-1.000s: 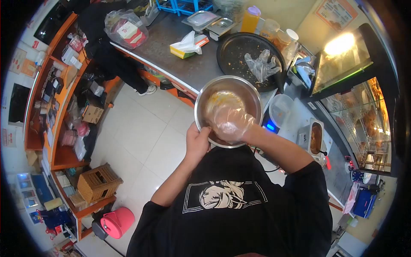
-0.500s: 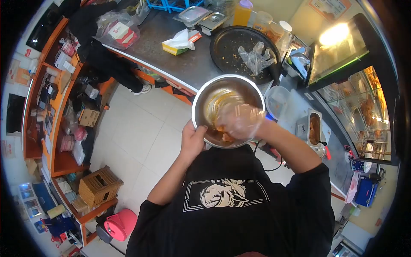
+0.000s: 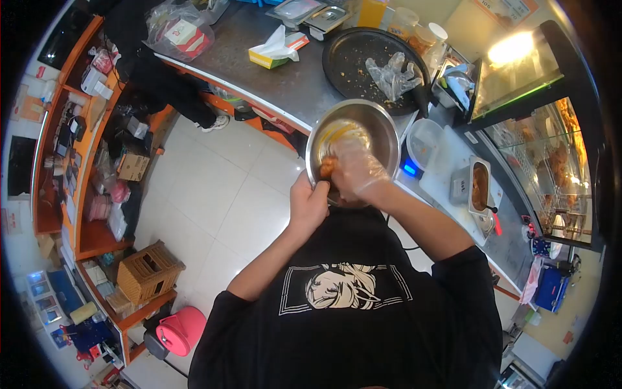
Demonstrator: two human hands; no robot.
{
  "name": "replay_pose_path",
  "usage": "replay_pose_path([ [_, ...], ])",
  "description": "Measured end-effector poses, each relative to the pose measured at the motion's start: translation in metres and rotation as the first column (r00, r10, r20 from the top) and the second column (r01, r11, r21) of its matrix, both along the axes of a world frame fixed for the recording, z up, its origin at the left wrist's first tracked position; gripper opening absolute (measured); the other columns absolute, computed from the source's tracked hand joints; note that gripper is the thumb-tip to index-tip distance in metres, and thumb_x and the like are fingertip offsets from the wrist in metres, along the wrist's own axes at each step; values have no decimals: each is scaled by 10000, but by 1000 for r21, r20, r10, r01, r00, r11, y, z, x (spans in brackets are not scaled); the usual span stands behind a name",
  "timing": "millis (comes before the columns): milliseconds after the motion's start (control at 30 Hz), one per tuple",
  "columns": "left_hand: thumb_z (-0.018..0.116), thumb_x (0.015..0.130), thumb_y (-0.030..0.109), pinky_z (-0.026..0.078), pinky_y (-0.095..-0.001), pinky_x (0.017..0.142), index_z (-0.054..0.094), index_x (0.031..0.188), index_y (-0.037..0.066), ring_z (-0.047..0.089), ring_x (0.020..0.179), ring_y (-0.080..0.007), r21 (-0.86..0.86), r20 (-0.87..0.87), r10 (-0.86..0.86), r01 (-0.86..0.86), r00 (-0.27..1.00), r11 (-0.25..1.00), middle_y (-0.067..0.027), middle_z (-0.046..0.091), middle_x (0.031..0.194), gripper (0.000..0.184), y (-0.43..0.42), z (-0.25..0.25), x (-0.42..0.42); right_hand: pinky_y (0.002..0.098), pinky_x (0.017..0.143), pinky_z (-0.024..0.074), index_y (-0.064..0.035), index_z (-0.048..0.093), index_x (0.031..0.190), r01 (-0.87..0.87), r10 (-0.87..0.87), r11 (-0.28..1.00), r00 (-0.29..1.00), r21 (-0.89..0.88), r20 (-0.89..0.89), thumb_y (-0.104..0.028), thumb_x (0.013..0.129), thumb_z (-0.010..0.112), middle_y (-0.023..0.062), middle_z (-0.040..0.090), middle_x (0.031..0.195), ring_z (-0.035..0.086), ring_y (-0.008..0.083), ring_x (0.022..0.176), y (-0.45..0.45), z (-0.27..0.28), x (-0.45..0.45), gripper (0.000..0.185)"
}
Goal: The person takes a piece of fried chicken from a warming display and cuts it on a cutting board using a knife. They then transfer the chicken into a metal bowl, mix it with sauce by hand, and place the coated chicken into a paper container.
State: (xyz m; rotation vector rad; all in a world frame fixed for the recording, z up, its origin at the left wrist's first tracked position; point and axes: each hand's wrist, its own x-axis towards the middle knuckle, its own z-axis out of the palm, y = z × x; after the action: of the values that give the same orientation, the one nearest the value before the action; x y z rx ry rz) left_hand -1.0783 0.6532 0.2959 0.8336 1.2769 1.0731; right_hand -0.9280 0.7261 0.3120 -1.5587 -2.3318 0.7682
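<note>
A steel mixing bowl (image 3: 391, 146) is held in front of my chest, its inner wall smeared with yellow-orange sauce. My left hand (image 3: 310, 202) grips the near-left rim, thumb over the edge. Inside the bowl is my right hand (image 3: 355, 170), in a clear plastic glove, blurred by motion and with its fingers partly hidden. An orange-coated piece of food (image 3: 328, 166) lies beside its fingers; whether they hold it cannot be made out. Beyond the bowl, a crumpled clear glove (image 3: 393, 76) rests on a round black tray (image 3: 350, 63) with crumbs.
A tissue box (image 3: 271, 61) and a bagged box (image 3: 188, 39) stand on the dark counter. To the right are a clear tub (image 3: 425, 146), a steel container (image 3: 461, 187) and a glass food cabinet (image 3: 544, 162). Another person in black (image 3: 155, 79) stands at the upper left.
My right hand has moved around inside the bowl, towards its middle. The bowl has shifted slightly and tilted in my left hand's grip. The food piece now shows at the bowl's left side.
</note>
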Motion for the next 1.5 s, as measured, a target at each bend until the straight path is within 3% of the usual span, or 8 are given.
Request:
replay_pose_path([
  [133,492,910,44,361,-265,325,549,1092,-11,471,372,-111,10,75,69,-70,995,997,-73,612,703,198,4,0,-5,401,807,531,-25,603,1108,136,-371,885,784,-446,-498,-155,842,708,140,650,1037,647,261,901,20,12,10,314],
  [233,490,908,42,358,-264,325,546,1088,-13,467,369,-111,2,102,56,-56,993,998,-80,618,710,197,4,9,-15,332,887,501,10,611,1142,-76,-183,904,819,-420,-543,-228,798,775,161,656,1032,630,210,963,16,48,35,450],
  [367,499,905,37,357,-261,326,554,1078,-7,470,377,-107,-3,80,38,-38,996,999,-80,619,709,187,3,12,-19,387,975,502,-20,479,1377,-283,284,950,959,136,8,-322,759,802,276,596,1228,614,352,1143,5,65,37,759],
  [733,507,918,68,396,-254,361,553,1061,-9,486,415,-108,-17,24,1,-1,1000,1000,-62,581,709,168,0,10,-15,467,934,520,-112,631,1156,-157,96,958,964,241,247,-157,764,716,162,587,1225,596,379,1154,18,37,1,403],
  [933,499,890,40,369,-255,334,574,1066,0,501,399,-107,-12,50,35,-34,998,999,-78,622,709,196,7,12,-21,427,998,491,-140,600,1270,-372,357,928,893,-3,-274,9,624,780,167,620,1224,589,352,1182,29,42,45,688],
  [1100,499,892,43,376,-251,342,567,1086,-7,522,427,-101,50,57,82,-85,995,995,-82,626,736,212,6,2,-17,435,984,483,49,493,1342,-221,226,974,962,-44,154,-267,836,708,328,585,1208,602,403,1132,20,64,46,634],
  [1133,499,893,43,376,-251,343,564,1091,-8,522,431,-100,70,34,86,-88,996,994,-82,626,740,215,7,5,-15,473,975,479,102,419,1363,-88,168,934,963,-346,208,-305,791,737,355,584,1182,614,436,1089,16,95,26,771],
  [1500,493,900,41,368,-264,332,561,1087,-19,477,380,-112,27,85,64,-66,994,997,-80,607,712,208,9,14,-4,511,922,472,-2,590,1097,159,-78,918,971,364,-228,-62,847,574,292,591,1145,574,461,1101,12,2,16,257],
])
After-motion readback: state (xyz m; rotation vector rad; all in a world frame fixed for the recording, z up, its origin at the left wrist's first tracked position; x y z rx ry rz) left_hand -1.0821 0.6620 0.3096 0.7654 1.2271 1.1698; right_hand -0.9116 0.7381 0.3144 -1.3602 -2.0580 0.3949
